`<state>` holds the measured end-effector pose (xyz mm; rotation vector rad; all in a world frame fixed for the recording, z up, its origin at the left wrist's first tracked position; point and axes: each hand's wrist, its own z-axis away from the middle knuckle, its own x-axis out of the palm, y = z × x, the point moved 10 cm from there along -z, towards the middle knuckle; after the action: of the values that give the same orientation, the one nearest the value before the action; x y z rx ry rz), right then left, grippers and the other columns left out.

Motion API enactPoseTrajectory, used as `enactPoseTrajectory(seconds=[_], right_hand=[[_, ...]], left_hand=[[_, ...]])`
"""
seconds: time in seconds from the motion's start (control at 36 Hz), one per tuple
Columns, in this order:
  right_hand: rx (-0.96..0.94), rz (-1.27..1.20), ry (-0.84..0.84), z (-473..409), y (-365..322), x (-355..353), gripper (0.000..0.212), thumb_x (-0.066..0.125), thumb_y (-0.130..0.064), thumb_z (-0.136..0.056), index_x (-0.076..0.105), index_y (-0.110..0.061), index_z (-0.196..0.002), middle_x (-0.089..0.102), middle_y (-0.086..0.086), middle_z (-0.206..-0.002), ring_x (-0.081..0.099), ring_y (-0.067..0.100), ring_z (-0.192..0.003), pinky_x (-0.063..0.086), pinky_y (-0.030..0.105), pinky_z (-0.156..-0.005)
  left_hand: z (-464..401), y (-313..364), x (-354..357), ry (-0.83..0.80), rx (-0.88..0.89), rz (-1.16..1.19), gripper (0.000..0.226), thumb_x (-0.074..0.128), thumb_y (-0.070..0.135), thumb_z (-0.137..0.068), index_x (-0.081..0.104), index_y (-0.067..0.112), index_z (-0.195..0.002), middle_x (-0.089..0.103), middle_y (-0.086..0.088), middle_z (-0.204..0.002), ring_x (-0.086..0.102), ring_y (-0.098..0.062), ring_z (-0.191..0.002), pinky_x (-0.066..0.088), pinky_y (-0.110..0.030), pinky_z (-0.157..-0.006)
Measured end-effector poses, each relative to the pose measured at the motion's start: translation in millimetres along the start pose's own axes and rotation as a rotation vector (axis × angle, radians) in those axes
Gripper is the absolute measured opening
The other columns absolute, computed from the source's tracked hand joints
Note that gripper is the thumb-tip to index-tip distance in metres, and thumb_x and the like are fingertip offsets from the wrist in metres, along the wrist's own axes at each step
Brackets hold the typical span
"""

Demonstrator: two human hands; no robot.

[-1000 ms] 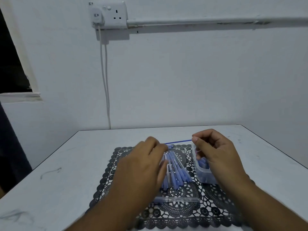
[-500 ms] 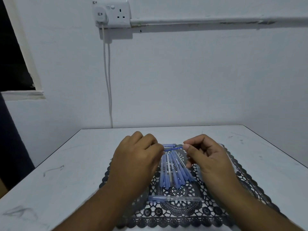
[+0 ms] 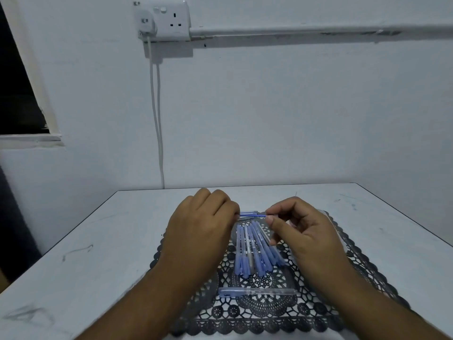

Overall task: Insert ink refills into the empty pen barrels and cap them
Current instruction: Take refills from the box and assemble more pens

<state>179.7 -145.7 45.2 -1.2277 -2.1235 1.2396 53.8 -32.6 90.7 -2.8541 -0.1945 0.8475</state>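
Both hands work above the far edge of a black lace mat that lies on a white desk, near its front edge. The left hand is curled, knuckles up, its fingers pressed together around something at their tips; a clear barrel with a blue end shows just past them, though the grip itself is hidden. The right hand pinches a thin blue refill between thumb and forefinger, the other fingers loosely curled. The refill lies level, running from the right fingertips to the left ones, just beside the barrel; whether its tip is inside the barrel cannot be told. Below the hands, at the middle of the mat, a bunch of blue pens lies fanned, caps toward the front edge. Nearer the front edge a single clear pen lies crosswise, its blue cap to the left. On the wall behind the desk's far edge a socket carries a plug, and a white cable hangs from it.
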Motion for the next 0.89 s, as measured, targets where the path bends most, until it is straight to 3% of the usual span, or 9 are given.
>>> enactPoseTrajectory(seconds=[0.11,0.25,0.31,0.39,0.47,0.56,0.67,0.78,0.89], right_hand=[[0.001,0.025,0.008,-0.9,-1.7,-0.6,0.011,0.073,-0.011,-0.094,0.073,-0.021,-0.088,0.071,0.001,-0.080,0.067,0.023,-0.067,0.060,0.034,-0.070],[-0.022,0.098,0.004,-3.1,-9.4,-4.7,0.012,0.072,-0.011,-0.095,0.073,-0.022,-0.088,0.072,0.001,-0.081,0.071,0.025,-0.070,0.059,0.028,-0.066],[-0.009,0.089,0.027,-4.5,-13.0,-10.4,0.010,0.069,-0.010,-0.096,0.072,-0.018,-0.090,0.072,0.005,-0.081,0.071,0.024,-0.071,0.059,0.029,-0.064],[0.032,0.043,0.238,-14.4,-16.0,-53.8,0.006,0.066,-0.010,-0.099,0.068,-0.014,-0.094,0.071,0.004,-0.077,0.070,0.017,-0.064,0.057,0.026,-0.064],[0.020,0.112,0.353,-26.0,-15.5,-92.7,0.007,0.063,-0.008,-0.100,0.066,-0.013,-0.097,0.067,0.003,-0.072,0.066,0.017,-0.061,0.056,0.030,-0.068],[0.116,0.304,0.201,-37.1,11.5,-88.1,0.022,0.052,-0.005,-0.103,0.064,-0.023,-0.098,0.065,-0.002,-0.069,0.061,0.016,-0.053,0.052,0.032,-0.059],[0.271,0.652,-0.054,-38.6,43.9,-64.5,0.036,0.037,-0.005,-0.106,0.067,-0.019,-0.090,0.052,-0.002,-0.054,0.049,0.000,-0.037,0.033,0.017,-0.042],[0.310,0.887,-0.106,-36.8,53.4,-66.1,0.034,0.041,-0.019,-0.106,0.068,-0.016,-0.085,0.061,-0.002,-0.066,0.055,0.008,-0.058,0.035,0.029,-0.054],[0.395,1.308,-0.169,-37.7,65.3,-69.2,0.038,0.047,-0.055,-0.102,0.064,-0.026,-0.083,0.065,-0.009,-0.081,0.060,0.014,-0.080,0.039,0.037,-0.086]], left_hand=[[0.1,0.1,3.4,-0.048,0.000,-0.022,0.026,0.046,0.029,-0.100,0.067,0.019,-0.091,0.064,0.002,-0.089,0.052,-0.020,-0.077,0.037,-0.032,-0.066],[-1.6,3.8,4.9,-0.078,-0.001,-0.039,0.021,0.048,0.028,-0.097,0.066,0.020,-0.090,0.064,0.002,-0.088,0.053,-0.021,-0.077,0.039,-0.033,-0.064],[-0.5,-1.7,7.6,-0.106,-0.014,-0.067,0.007,0.061,0.021,-0.092,0.066,0.019,-0.089,0.064,0.001,-0.087,0.054,-0.022,-0.077,0.040,-0.034,-0.064],[3.3,-43.6,8.4,-0.154,-0.203,-0.115,0.016,0.078,0.014,-0.079,0.068,0.020,-0.089,0.064,0.003,-0.085,0.056,-0.024,-0.079,0.042,-0.036,-0.062],[12.8,-88.8,1.9,-0.182,-0.461,-0.025,0.007,0.067,0.023,-0.096,0.067,0.028,-0.091,0.065,0.012,-0.086,0.057,-0.016,-0.082,0.048,-0.035,-0.065],[32.7,-115.1,28.8,-0.373,-0.687,0.153,0.014,0.061,0.028,-0.098,0.066,0.030,-0.085,0.068,0.015,-0.084,0.060,-0.007,-0.075,0.050,-0.032,-0.067],[60.4,-123.4,67.2,-0.652,-0.796,0.158,0.023,0.059,0.025,-0.095,0.063,0.022,-0.073,0.068,0.006,-0.074,0.063,-0.013,-0.068,0.048,-0.030,-0.062],[80.7,-135.1,82.0,-0.745,-0.900,0.151,0.022,0.059,0.021,-0.089,0.060,0.015,-0.067,0.064,-0.005,-0.067,0.056,-0.021,-0.058,0.042,-0.030,-0.059],[90.3,-135.5,92.6,-0.806,-0.902,0.160,0.023,0.062,0.023,-0.090,0.069,0.011,-0.072,0.069,-0.004,-0.070,0.065,-0.021,-0.067,0.043,-0.026,-0.057]])
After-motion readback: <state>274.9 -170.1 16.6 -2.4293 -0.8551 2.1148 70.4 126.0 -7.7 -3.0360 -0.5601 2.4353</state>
